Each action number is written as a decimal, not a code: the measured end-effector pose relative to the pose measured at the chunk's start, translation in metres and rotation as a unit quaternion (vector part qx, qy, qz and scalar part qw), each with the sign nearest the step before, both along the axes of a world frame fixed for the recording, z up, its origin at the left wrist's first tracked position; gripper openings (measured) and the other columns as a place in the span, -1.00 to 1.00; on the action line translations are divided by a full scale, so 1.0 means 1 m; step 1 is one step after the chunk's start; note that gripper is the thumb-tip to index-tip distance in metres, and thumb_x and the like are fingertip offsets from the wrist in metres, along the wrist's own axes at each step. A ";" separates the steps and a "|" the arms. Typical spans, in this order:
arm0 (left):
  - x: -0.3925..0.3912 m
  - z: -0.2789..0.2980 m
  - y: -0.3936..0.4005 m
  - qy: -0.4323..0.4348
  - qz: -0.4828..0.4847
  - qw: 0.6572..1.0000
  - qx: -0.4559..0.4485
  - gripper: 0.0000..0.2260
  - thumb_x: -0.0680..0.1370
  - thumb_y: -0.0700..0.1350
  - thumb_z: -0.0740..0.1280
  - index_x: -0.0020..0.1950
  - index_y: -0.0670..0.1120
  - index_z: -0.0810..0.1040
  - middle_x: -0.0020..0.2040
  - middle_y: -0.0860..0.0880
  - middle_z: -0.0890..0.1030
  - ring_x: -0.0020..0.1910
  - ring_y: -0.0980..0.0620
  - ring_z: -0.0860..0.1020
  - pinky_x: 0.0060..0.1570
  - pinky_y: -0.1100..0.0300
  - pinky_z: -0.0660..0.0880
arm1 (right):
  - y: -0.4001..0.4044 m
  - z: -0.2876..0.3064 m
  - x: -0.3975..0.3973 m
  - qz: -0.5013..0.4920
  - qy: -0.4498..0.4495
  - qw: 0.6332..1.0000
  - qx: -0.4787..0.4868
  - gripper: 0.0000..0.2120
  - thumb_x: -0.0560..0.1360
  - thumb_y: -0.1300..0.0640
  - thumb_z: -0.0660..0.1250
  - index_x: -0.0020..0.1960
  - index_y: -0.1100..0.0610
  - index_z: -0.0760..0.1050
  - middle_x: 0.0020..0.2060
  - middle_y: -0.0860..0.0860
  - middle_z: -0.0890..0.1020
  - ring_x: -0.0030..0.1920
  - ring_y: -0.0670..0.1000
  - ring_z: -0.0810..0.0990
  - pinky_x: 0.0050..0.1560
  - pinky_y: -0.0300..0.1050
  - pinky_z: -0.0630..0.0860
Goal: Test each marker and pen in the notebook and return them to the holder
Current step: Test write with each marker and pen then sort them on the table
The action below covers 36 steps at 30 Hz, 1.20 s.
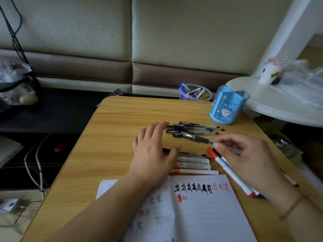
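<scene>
An open lined notebook (206, 212) with black and red test scribbles lies at the table's near edge. The blue cartoon pen holder (227, 109) stands empty at the far right. A pile of black gel pens (197, 128) lies mid-table. My left hand (153, 154) rests flat and open on a row of white markers (194, 164), fingertips by the pile. My right hand (244, 159) pinches the tip of one black gel pen (192, 137). A red marker (225, 167) and a black marker lie slanted under that hand; I cannot tell whether it holds them.
A clear cup (194, 92) with blue and white markers sits behind the wooden table's (122, 130) far edge. A round white side table (279, 102) with a cup and plastic bags crowds the right. Cables and a dark shelf are on the left.
</scene>
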<state>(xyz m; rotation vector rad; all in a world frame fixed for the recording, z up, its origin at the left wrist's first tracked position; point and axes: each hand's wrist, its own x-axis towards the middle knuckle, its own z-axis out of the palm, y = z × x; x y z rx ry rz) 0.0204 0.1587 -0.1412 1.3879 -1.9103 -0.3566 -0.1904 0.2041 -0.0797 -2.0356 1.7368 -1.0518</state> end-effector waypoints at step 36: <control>-0.002 -0.003 0.003 0.256 -0.147 0.951 -0.090 -0.75 0.66 -0.18 0.18 0.34 -0.09 0.38 -0.11 0.04 0.58 -0.25 0.07 0.53 -0.24 0.08 0.52 | 0.039 -0.046 0.030 0.092 -0.193 0.974 0.073 -0.65 0.41 0.06 0.49 -0.42 0.12 0.40 -0.57 0.10 0.52 -0.58 -0.01 0.46 -0.50 -0.16 0.43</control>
